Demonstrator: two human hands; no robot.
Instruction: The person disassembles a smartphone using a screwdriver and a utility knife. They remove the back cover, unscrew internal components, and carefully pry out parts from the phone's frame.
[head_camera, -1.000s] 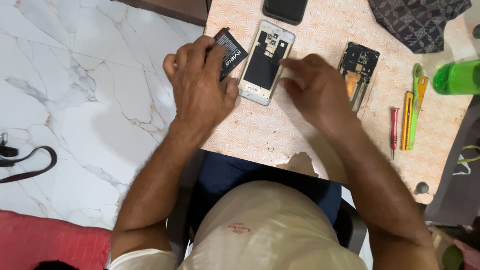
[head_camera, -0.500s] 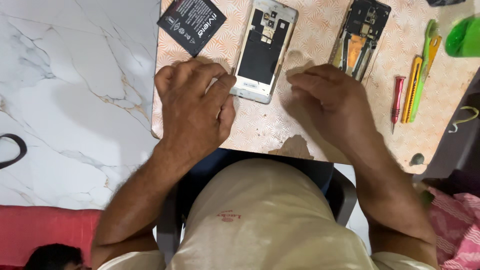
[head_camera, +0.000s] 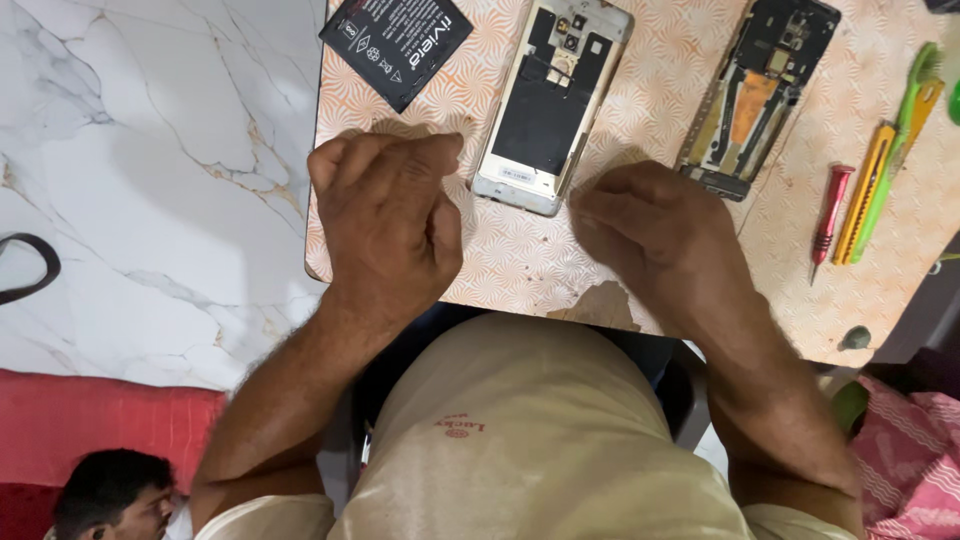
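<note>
A white phone body with its back off (head_camera: 548, 105) lies on the patterned table (head_camera: 640, 110). My left hand (head_camera: 385, 220) rests just left of its near end, fingers curled in and holding nothing. My right hand (head_camera: 655, 235) rests on the table just right of the phone's near corner, fingers bent and closed, nothing seen in it. A black flat battery (head_camera: 400, 42) lies at the table's far left, apart from both hands. A dark inner phone frame (head_camera: 760, 95) lies beyond my right hand.
A red screwdriver (head_camera: 828, 220), a yellow cutter (head_camera: 865, 195) and a green tool (head_camera: 905, 125) lie at the right. The table's left edge meets a white marble floor (head_camera: 150, 180). Another person's head (head_camera: 110, 495) shows at lower left, pink cloth (head_camera: 915, 460) at lower right.
My left hand let go of the black battery, which now lies on the table's far left. Both hands drew back toward the near edge; the view shifted closer.
</note>
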